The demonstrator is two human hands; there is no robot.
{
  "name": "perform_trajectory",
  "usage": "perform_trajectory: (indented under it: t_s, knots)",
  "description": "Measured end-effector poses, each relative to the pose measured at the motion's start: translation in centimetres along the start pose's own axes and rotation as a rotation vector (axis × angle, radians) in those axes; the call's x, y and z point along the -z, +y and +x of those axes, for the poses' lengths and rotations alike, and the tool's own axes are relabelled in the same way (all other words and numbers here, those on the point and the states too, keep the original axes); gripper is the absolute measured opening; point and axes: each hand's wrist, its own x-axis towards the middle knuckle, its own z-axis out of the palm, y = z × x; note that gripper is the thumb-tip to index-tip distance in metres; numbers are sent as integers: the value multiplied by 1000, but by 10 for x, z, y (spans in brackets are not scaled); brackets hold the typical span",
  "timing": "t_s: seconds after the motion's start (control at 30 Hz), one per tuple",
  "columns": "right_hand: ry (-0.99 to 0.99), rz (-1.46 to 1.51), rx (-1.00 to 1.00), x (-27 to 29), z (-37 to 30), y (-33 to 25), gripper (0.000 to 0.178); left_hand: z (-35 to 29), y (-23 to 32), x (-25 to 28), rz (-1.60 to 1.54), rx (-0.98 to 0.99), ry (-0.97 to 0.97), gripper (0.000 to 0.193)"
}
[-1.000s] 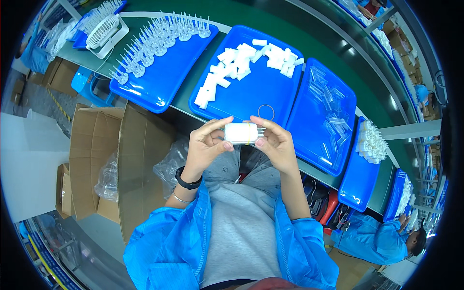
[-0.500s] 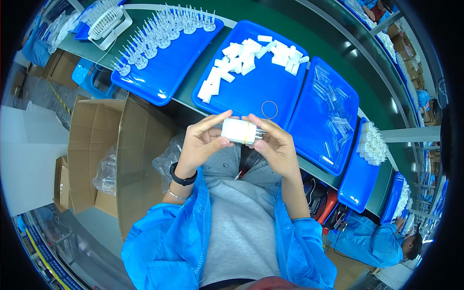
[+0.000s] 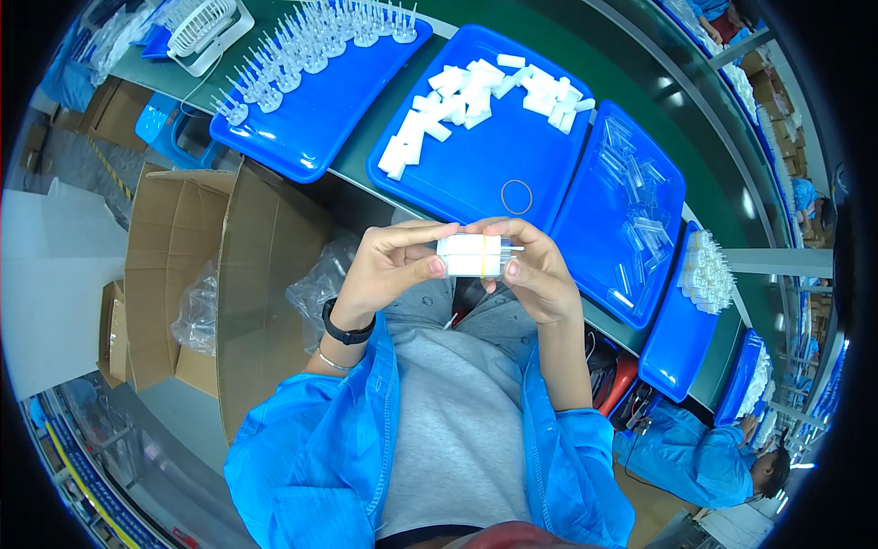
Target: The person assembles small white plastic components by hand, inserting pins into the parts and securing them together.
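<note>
Nearest: a grey shirt (image 3: 457, 430) under an open blue coat (image 3: 302, 467), forearms rising from the lower edge. A black wristband (image 3: 346, 328) sits on the left wrist.

Left hand (image 3: 389, 270) — closed on the left end of a small white bundle (image 3: 471, 256), thumb beneath, fingers curled over the top.

Right hand (image 3: 535, 270) — gripping the right end of the same bundle, thumb pressed to its lower edge. The bundle is held level between both hands, above the lap and just short of the table edge; a yellowish band crosses it near the right, and thin pins jut from that end.

To the person's left, beside the knees: an open cardboard box (image 3: 210, 274) with crumpled clear plastic bags (image 3: 320, 284) at its mouth.

Beyond the hands, on the green table (image 3: 366, 156): a middle blue tray (image 3: 476, 165) bearing a scatter of white blocks (image 3: 457, 101) at its far end and one loose rubber band (image 3: 517, 196) near its front. Left of it, a blue tray (image 3: 320, 119) of upright clear pin parts (image 3: 311, 46). Right of it, a tray (image 3: 631, 229) of clear tubes, then further blue trays receding along the table.

Farthest: a small white fan (image 3: 206, 27) at the top left; another person in a blue coat (image 3: 704, 457) at the lower right.
</note>
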Motion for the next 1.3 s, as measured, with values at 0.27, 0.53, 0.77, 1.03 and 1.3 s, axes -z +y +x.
perform_trajectory:
  t_s: [0.27, 0.53, 0.77, 1.03, 1.3]
  knots:
    - [63, -244, 116, -2, 4, -4, 32, 3, 8, 0, 116, -169, -7, 41]
    - [117, -282, 143, -4, 5, -3, 40, 6, 1, 5, 95, -126, 112, 41]
    - [82, -440, 172, -8, 3, -2, 44, -2, 10, 10, 191, -79, 82, 40]
    - [218, -626, 233, 5, -8, 11, 44, 3, -21, 3, 192, -92, 56, 42]
    - [398, -363, 332, 6, -24, -2, 53, 9, -25, -37, 375, -223, 150, 75]
